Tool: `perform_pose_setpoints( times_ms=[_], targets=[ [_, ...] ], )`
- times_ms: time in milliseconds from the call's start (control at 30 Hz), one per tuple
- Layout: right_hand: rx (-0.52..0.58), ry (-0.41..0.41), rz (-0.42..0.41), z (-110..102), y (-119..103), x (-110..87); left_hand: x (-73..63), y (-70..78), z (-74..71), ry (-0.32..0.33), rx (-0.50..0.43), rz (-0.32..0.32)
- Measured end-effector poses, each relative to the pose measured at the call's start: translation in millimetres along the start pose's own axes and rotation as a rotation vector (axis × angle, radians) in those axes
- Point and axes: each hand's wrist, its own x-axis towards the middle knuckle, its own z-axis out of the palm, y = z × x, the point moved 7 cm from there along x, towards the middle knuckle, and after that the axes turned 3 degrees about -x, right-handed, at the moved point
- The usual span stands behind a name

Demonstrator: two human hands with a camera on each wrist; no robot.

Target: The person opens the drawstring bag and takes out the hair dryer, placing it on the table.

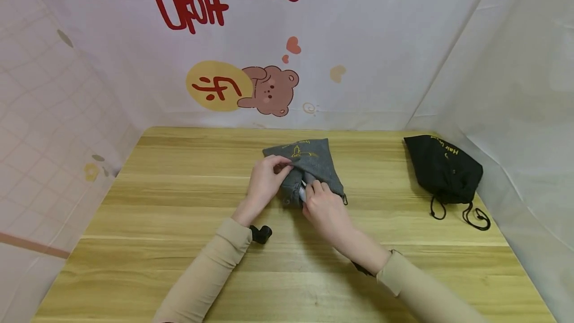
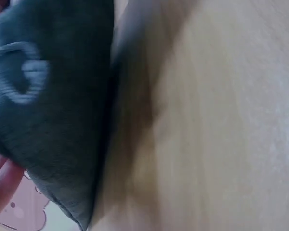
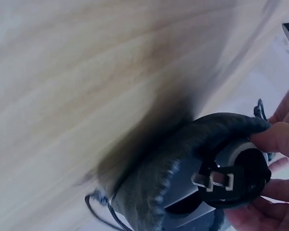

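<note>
A grey bag (image 1: 319, 162) sits on the table (image 1: 179, 208), its edge pinched by the grip of the left hand (image 1: 265, 179), while the right hand (image 1: 326, 211) grips a plug (image 3: 229, 187) at its mouth, a black bag (image 1: 444, 171) lying right of the grey bag.

The grey bag (image 1: 319, 166) toward the tabletop's far edge bears yellow print, and the plug (image 3: 231, 190) at its mouth is black with silvery prongs. By the far right corner, a black bag (image 1: 441, 168) carries yellow lettering and black cords. The tabletop (image 1: 179, 188) is pale yellow-brown wood with darker grain streaks. Both sleeves (image 1: 206, 273) are beige. Behind the far edge, the white backdrop (image 1: 358, 14) shows red characters (image 1: 179, 9), coral hearts (image 1: 293, 45), a pinkish-brown bear (image 1: 275, 91) and a yellow oval (image 1: 218, 71).
</note>
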Motion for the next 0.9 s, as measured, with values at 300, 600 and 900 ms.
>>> perform_pose_setpoints(
  times_ms=[300, 600, 900],
  targets=[
    [-0.03, 0.027, -0.052, 4, -6, -6.1, -0.3, 16.1, 11.2, -0.139, 0.06, 0.091],
    [-0.05, -0.013, -0.075, 5, -7, -5.1, 13.8, 33.5, 21.2, -0.212, 0.167, 0.184],
    [-0.06, -0.01, -0.081, 5, -9, -2.2, 23.7, 35.9, 31.3, -0.208, 0.238, 0.194]
  ],
)
